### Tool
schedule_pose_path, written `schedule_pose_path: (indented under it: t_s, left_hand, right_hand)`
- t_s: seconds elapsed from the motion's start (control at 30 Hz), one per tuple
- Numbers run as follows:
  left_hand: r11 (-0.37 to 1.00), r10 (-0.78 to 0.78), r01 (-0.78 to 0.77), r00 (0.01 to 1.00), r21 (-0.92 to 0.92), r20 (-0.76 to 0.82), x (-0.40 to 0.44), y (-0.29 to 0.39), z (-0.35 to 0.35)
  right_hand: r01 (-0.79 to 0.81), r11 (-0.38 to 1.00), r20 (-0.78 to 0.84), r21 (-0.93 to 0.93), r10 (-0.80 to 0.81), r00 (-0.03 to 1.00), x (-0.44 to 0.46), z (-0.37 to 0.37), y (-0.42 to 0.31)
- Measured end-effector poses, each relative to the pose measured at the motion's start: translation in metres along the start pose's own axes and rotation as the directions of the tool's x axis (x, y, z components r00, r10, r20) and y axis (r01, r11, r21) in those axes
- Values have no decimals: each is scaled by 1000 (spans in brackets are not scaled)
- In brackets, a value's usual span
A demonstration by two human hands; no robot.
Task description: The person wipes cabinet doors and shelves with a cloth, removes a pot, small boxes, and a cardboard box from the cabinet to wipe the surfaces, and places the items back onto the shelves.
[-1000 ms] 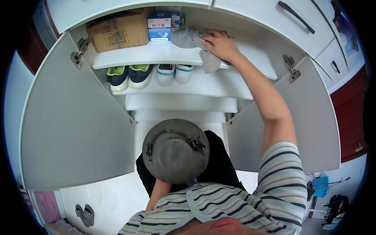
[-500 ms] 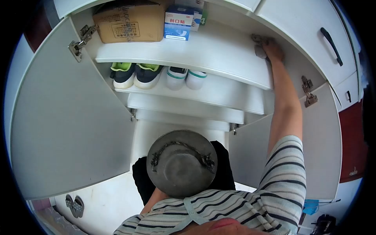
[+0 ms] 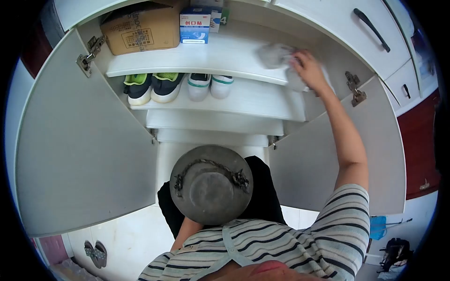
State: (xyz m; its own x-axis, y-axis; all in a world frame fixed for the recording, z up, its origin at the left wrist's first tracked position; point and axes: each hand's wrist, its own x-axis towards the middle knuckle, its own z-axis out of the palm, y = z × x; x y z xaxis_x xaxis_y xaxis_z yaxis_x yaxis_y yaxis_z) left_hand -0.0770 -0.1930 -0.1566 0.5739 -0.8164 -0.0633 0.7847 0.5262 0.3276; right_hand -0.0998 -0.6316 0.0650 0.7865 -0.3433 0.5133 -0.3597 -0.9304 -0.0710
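The cloth (image 3: 274, 55) lies on the upper shelf (image 3: 234, 54) of the cabinet, toward its right end. The right hand (image 3: 309, 71) is on it, fingers bent and gripping a gathered part. One portion of the cloth spreads to the left of the fingers; another lies below them, at the shelf's front edge. Both portions are blurred, so the exact folds cannot be read.

The left hand is hidden by a round grey object (image 3: 211, 187) in front of the torso; whether it is spread or gripping cannot be told. It is well apart from the cloth.

On the same shelf, the carton (image 3: 140, 36) stands at the left end, with a blue-and-white box (image 3: 194, 29) just beside it; bare shelf separates this box from the cloth. Dark shoes (image 3: 166, 90) and white shoes (image 3: 198, 90) stand side by side on the shelf below. Both cabinet doors (image 3: 84, 154) stand open.
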Motion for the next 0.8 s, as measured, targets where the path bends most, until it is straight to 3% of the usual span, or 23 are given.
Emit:
schedule_pose_path:
  t_s: [0.03,0.17,0.2,0.27,0.3,0.37,0.4,0.43,0.57,0.63,0.67,0.73,0.77,0.8]
  left_hand:
    - [1000,-2,2,1000,-1,4,0,0,0]
    - [1000,-13,13,1000,-17,8,0,4,-3]
    - [1000,-16,16,1000,-21,10,0,4,-3]
    - [1000,-20,20,1000,-18,1,-1,5,-3]
    - [1000,-24,24,1000,-19,-3,-3,5,-3]
    - [999,-36,36,999,-13,-7,-4,4,-3]
    - [999,-39,39,999,-12,-9,-4,4,-3]
    - [999,-43,43,999,-12,-13,-5,4,-3]
    - [999,-44,44,999,-7,-25,-6,3,-2]
    - [999,-36,36,999,-8,-29,-7,3,-3]
    - [999,-36,35,999,-8,-33,-7,4,-2]
    - [999,-34,34,999,-13,-34,-6,3,-2]
    - [999,-31,31,999,-9,-33,-4,3,-2]
    - [1000,-27,27,999,-13,-34,-3,3,-2]
  right_hand:
    - [-133,986,-28,-101,131,991,-6,-5,24]
    - [-293,919,-15,-265,300,954,-22,-25,16]
    - [-131,972,5,-193,135,991,-22,-21,13]
    - [11,1000,61,-19,-10,998,-26,-34,-39]
    - [2,1000,66,-30,0,998,-22,-48,-39]
    - [28,890,132,-456,36,991,-1,-61,-27]
    - [175,723,8,-668,-228,974,10,-67,0]
    - [142,562,12,-815,-228,974,24,-79,17]
    - [77,510,-72,-857,-266,961,23,-67,76]
    - [60,468,-23,-882,-170,985,20,-50,82]
    - [68,480,-21,-875,-178,984,22,-28,86]
    - [35,632,167,-774,150,975,27,6,92]
    - [39,634,165,-772,141,976,29,5,92]
    - [-80,834,96,-546,158,983,31,3,93]
